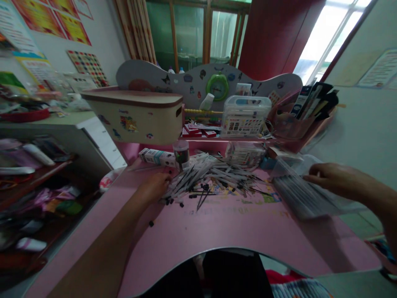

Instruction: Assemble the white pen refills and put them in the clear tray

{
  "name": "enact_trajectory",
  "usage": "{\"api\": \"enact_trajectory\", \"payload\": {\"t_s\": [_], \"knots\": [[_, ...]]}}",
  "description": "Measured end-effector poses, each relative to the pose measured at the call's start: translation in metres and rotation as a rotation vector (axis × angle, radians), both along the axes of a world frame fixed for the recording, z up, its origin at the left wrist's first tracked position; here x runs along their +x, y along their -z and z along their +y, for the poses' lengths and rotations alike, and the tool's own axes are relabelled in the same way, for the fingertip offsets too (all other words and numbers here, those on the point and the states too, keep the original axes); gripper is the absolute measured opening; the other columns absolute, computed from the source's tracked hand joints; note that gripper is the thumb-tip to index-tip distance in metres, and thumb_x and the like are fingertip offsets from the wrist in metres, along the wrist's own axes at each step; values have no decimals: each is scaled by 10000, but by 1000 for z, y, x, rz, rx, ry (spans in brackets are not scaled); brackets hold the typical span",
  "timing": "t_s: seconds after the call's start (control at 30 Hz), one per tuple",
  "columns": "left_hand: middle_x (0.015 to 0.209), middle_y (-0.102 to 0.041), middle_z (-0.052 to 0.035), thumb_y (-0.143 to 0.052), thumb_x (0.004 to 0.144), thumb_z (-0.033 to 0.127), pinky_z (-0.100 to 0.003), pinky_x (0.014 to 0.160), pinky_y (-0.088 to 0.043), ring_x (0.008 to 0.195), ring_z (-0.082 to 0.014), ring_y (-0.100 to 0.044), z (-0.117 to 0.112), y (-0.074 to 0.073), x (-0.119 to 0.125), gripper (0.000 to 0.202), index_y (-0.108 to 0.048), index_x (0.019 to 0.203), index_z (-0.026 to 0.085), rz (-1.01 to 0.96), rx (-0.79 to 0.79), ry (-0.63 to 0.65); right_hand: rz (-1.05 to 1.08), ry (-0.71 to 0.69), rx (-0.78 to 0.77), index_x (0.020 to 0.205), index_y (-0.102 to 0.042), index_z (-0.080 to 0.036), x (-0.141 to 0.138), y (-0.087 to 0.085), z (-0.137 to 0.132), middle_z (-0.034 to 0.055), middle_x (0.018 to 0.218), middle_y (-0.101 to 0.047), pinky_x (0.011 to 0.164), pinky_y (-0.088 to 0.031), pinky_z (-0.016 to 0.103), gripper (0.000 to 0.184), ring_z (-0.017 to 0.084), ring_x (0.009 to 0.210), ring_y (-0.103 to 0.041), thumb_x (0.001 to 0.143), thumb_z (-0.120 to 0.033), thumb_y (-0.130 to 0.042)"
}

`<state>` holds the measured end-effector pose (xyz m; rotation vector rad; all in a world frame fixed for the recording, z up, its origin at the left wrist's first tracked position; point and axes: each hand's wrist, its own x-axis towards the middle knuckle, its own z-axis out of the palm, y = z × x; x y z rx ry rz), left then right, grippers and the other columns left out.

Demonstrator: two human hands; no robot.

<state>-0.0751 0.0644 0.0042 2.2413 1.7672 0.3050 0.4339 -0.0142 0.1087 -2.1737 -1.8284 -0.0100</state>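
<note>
A loose heap of thin whitish and dark pen-like sticks (198, 171) lies across the middle of the pink desk. Small black caps (181, 204) are scattered along its front and left edge. My left hand (156, 186) rests at the heap's left end, fingers bent together by a black cap; what they hold is hidden. On the right, a clear plastic box (297, 198) contains a row of similar dark, slender sticks, partly blurred. Above that box is my right hand (328, 176), its fingers closed and pointing down over the contents; anything between them cannot be made out.
Behind the heap stand a cup (181, 154), a white carton (157, 157) and a clear pack (245, 153). A cream bin (139, 118), a clear carry case (246, 118) and a pen holder (291, 124) occupy the shelf. The desk's front edge (229, 248) curves inward.
</note>
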Motion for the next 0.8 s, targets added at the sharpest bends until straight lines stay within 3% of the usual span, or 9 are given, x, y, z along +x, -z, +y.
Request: {"api": "enact_trajectory", "payload": {"t_s": [0.03, 0.1, 0.2, 0.27, 0.33, 0.47, 0.67, 0.8], "knots": [[1051, -786, -152, -508, 838, 176, -369, 868, -511, 1000, -313, -719, 0, -1, 1, 312, -797, 953, 171, 9, -19, 8, -72, -22, -62, 637, -718, -171, -11, -7, -6, 64, 561, -665, 523, -317, 303, 238, 123, 438, -509, 794, -345, -765], [1079, -783, -149, -492, 853, 169, -365, 901, -501, 1032, -304, -712, -1, -2, 2, 331, -796, 984, 169, 28, -41, 34, -123, -71, -2, 820, -739, -206, -40, -17, -18, 50, 622, -691, 553, -348, 313, 164, 157, 497, -564, 828, -369, -730], [1093, -782, -146, -493, 850, 147, -369, 944, -488, 1048, -296, -706, 0, -3, 2, 335, -798, 987, 165, 19, -18, 55, -42, -360, 43, 900, -722, -256, -93, -14, -33, 41, 752, -725, 602, -398, 320, 215, 176, 600, -631, 916, -431, -598], [1102, -779, -146, -492, 846, 138, -372, 948, -490, 1049, -297, -705, 1, -2, 2, 338, -798, 988, 168, -1, 7, 45, -11, -525, 9, 933, -703, -262, -129, -2, -36, 30, 746, -713, 585, -391, 304, 192, 174, 613, -628, 925, -415, -586], [1135, -768, -153, -487, 850, 133, -372, 957, -488, 1072, -298, -697, 2, -1, 2, 346, -793, 1006, 171, -14, 26, 19, -43, -627, -45, 853, -687, -254, -161, 14, -34, 32, 732, -708, 570, -354, 296, 118, 177, 629, -627, 907, -335, -622], [1092, -775, -153, -508, 839, 127, -350, 943, -492, 1061, -288, -697, 2, 5, 5, 332, -780, 1024, 173, -20, 31, -24, -96, -663, -186, 859, -707, -215, -209, 42, -24, 83, 827, -756, 580, -331, 302, 24, 223, 707, -668, 849, -233, -694], [1054, -765, -152, -467, 878, 125, -348, 919, -495, 1008, -276, -697, -5, 11, 20, 324, -760, 1006, 176, -13, 36, -8, -32, -733, -267, 855, -725, -183, -243, 72, -9, 108, 851, -753, 620, -375, 307, 107, 237, 750, -673, 854, -157, -621], [1100, -718, -187, -443, 919, 141, -384, 940, -484, 1036, -295, -669, -16, 14, 36, 319, -728, 1062, 128, -3, 73, 14, 72, -780, -163, 904, -708, -165, -254, 97, -4, 100, 929, -719, 716, -445, 315, 95, 224, 840, -641, 882, -200, -622]]}}
